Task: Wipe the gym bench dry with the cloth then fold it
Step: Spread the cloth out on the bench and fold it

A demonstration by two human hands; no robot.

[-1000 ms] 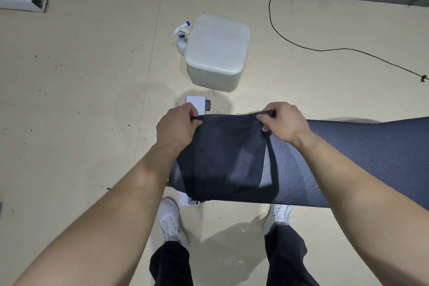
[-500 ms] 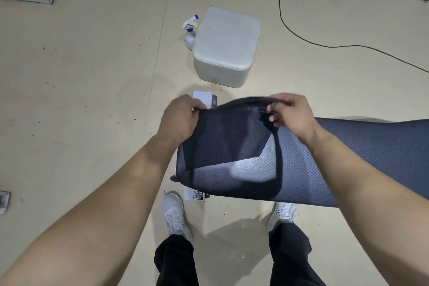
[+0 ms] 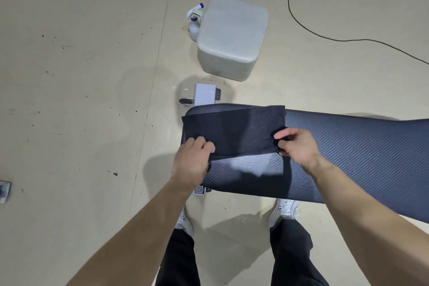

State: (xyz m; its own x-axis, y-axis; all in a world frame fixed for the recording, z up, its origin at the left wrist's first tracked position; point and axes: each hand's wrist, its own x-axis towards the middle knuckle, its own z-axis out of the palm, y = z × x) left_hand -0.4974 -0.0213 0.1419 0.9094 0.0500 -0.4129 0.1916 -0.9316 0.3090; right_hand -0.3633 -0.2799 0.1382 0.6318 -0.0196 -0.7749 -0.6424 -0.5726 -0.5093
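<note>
A dark cloth [image 3: 234, 130], folded into a flat band, lies across the left end of the grey ribbed gym bench pad [image 3: 348, 153]. My left hand [image 3: 193, 160] pinches the cloth's near left corner. My right hand [image 3: 298, 146] pinches its near right corner. The cloth's far edge lines up with the bench's far edge. A bare strip of pad shows between my hands and the near edge.
A pale square stool [image 3: 232, 37] stands on the floor beyond the bench, with a white spray bottle [image 3: 195, 21] at its left. A black cable [image 3: 325, 35] runs across the floor at the upper right. My feet [image 3: 286, 208] stand under the bench's near edge.
Both hands have brought the lifted cloth edge forward and down toward me. The cloth, raised off the pad before, now lies flat in a narrower folded band.
</note>
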